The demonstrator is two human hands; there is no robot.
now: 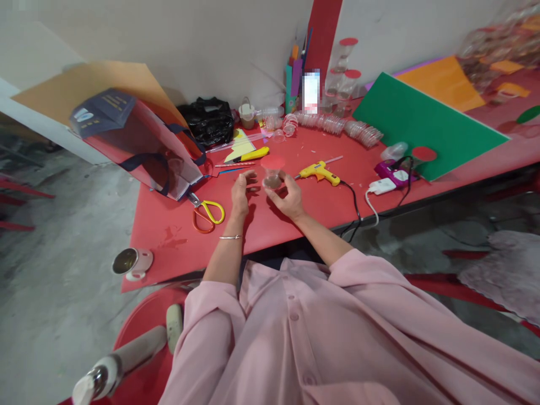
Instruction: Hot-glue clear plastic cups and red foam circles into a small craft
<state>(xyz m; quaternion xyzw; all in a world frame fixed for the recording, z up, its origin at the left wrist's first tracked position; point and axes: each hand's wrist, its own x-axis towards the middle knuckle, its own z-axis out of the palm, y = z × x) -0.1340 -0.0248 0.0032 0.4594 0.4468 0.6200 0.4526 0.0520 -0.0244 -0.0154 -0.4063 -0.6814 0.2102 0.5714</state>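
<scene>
A small clear plastic cup [272,181] with a red disc on top is pinched between the thumb and fingers of my right hand [289,197], just above the red table. My left hand [241,191] is beside it on the left, fingers apart and holding nothing. To the right of the cup lies a yellow glue gun [319,172] with its nozzle pointing left. Behind my left hand are a yellow utility knife [255,154] and a striped stick [234,165]. Scissors [208,214] with one yellow and one red handle lie left of my left wrist.
A row of nested clear cups [333,125] lies at the back near a lit phone [311,93]. Cups with red discs [348,74] are stacked behind. Also here are a green board [422,126], purple power socket [396,173], paper bag [139,140] and a mug [141,261] at the edge.
</scene>
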